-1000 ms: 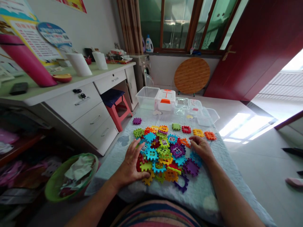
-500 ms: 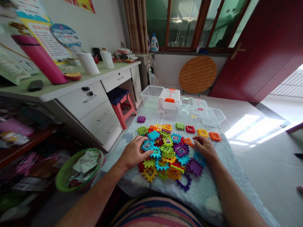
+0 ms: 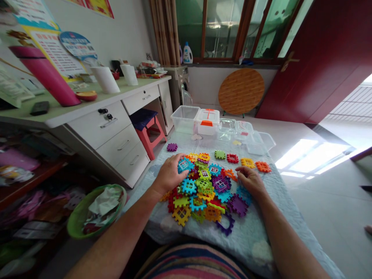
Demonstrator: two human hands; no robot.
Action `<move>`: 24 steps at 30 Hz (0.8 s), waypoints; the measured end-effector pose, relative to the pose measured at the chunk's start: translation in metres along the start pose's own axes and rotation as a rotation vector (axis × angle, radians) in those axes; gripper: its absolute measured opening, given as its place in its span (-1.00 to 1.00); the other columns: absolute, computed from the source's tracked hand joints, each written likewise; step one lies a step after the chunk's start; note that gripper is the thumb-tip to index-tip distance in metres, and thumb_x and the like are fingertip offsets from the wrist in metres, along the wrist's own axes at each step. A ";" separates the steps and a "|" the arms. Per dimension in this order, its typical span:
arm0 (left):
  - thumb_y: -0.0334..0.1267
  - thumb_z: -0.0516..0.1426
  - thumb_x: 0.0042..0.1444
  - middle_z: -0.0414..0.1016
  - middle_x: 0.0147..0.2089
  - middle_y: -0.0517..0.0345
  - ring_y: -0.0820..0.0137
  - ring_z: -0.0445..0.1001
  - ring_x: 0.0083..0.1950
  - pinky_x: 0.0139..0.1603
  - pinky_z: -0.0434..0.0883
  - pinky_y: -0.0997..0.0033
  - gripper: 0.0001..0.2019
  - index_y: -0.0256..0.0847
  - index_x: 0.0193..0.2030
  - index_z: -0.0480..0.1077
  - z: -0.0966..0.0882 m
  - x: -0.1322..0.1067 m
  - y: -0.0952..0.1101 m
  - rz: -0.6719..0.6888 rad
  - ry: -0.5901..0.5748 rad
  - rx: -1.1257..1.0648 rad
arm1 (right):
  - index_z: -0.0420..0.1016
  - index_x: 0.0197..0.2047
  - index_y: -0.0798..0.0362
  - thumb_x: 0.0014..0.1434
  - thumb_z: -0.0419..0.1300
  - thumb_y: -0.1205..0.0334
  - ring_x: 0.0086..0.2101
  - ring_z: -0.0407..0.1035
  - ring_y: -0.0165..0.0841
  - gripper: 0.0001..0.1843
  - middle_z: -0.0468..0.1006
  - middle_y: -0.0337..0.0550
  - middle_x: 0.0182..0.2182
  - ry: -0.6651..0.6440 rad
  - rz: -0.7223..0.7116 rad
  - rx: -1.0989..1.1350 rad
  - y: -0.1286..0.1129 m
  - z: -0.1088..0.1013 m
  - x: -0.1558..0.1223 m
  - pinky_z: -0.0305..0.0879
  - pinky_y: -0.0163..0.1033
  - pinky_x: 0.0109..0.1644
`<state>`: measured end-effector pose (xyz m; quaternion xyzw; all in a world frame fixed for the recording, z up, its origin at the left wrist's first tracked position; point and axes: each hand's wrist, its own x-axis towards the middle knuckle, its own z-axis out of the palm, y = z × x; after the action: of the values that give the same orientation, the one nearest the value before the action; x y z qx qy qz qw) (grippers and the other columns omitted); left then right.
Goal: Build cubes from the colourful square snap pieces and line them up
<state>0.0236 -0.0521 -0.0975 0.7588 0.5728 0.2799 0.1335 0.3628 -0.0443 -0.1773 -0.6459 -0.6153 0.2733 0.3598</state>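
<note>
The fingers of the left hand lie half closed over a blue plastic tile on the heap on the quilt, though I cannot tell if they grip; the right hand is loosely curled and empty; such light, stiff tiles are best taken by the notched edge.

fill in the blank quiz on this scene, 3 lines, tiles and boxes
The window-shaped plastic tile under the left hand is ____.
In this view, the clear plastic box stands to the ____ of the white plastic box with an orange latch.
The loose square plastic tile farthest right, beyond the right hand, is ____.

Missing words: blue, left, orange.
</note>
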 end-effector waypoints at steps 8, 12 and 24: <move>-0.16 0.26 -0.01 0.49 0.12 -0.10 0.10 0.44 0.13 0.19 0.31 0.18 -0.40 -0.24 0.20 0.28 0.020 0.019 0.004 -0.042 -0.095 0.230 | 0.51 -0.20 0.09 0.07 0.09 0.06 -0.53 0.22 -0.39 -0.66 0.37 -0.28 -0.56 -0.016 -0.008 0.020 0.006 0.000 0.002 0.15 -0.27 -0.42; -0.11 0.25 -0.01 0.52 0.07 -0.08 0.09 0.47 0.08 0.14 0.32 0.18 -0.39 -0.22 0.20 0.27 0.023 0.017 0.006 -0.061 -0.107 0.310 | 0.50 -0.19 0.09 0.07 0.10 0.07 -0.53 0.19 -0.40 -0.67 0.31 -0.32 -0.58 -0.025 -0.021 0.050 0.009 0.001 0.002 0.13 -0.27 -0.43; -0.23 0.27 -0.15 0.49 0.06 -0.07 0.16 0.46 0.05 0.10 0.36 0.25 -0.27 -0.25 0.24 0.26 -0.010 0.101 -0.033 0.025 -0.103 0.183 | 0.51 -0.21 0.09 0.05 0.11 0.04 -0.54 0.16 -0.41 -0.66 0.30 -0.31 -0.58 -0.008 0.001 0.065 0.006 0.001 0.001 0.10 -0.28 -0.45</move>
<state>0.0104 0.0520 -0.0798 0.7884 0.5787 0.1886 0.0894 0.3654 -0.0429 -0.1828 -0.6331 -0.6073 0.2956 0.3781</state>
